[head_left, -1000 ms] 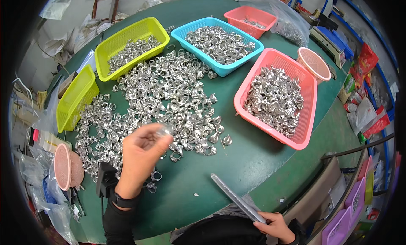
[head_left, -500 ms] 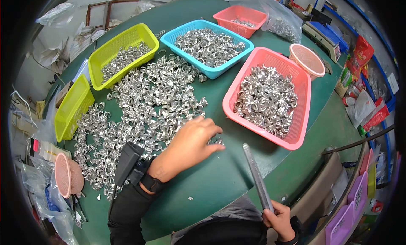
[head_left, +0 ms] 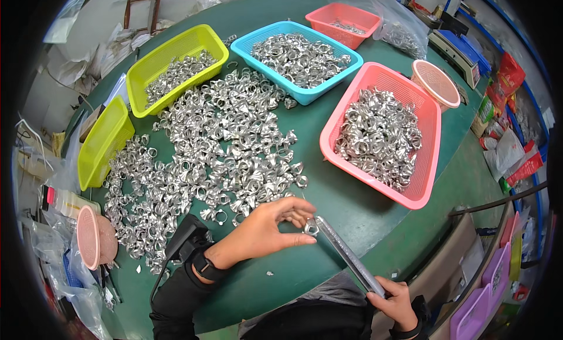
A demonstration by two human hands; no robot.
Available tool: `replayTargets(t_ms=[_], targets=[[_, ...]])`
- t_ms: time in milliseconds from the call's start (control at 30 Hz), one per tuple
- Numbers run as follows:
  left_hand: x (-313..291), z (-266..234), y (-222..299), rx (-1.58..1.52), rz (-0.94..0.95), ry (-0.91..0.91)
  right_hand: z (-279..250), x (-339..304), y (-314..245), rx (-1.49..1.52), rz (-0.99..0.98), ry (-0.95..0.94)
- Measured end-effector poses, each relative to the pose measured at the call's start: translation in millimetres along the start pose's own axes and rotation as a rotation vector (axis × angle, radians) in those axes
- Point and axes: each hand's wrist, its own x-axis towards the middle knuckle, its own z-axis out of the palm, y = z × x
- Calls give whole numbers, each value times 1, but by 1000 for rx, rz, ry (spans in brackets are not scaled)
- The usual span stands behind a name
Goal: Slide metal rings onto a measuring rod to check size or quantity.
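Observation:
My right hand [head_left: 396, 303] grips the thick end of a grey metal ring mandrel [head_left: 350, 259], a tapered rod whose thin tip points up and left. At that tip, my left hand [head_left: 272, 229] has its fingers curled and thumb stretched out around a silver ring [head_left: 311, 227]. The ring sits right beside the mandrel's tip; whether it is threaded over it I cannot tell. Just beyond my left hand spreads a large heap of silver rings [head_left: 234, 146] on the green table [head_left: 275, 293].
Rings fill a pink basket [head_left: 432, 158] at right, a blue basket [head_left: 305, 96] and a green basket [head_left: 138, 82] at the back. Another green basket [head_left: 102, 146] stands tilted at left. A small pink basket [head_left: 97, 237], a peach round basket [head_left: 437, 85] and a scale [head_left: 454, 55] flank them.
My left hand has moved nearer and slightly right, away from the heap, with a ring now at its fingers. The mandrel's tip has swung left and nearer to meet it.

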Motion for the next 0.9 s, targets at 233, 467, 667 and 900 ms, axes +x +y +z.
replayTargets(t_ms=[233, 467, 667, 900], targets=[[-14, -6, -11, -51, 46, -68, -2, 4, -9, -218, -195, -22], [-22, 18, -17, -301, 42, -8, 8, 8, -14, -225, -302, 12], [-28, 44, -19, -253, -148, -148, 26, 15, -27, -120, -305, -52], [-41, 25, -8, -238, -50, -154, 28, 11, -28, -4, -165, -105]])
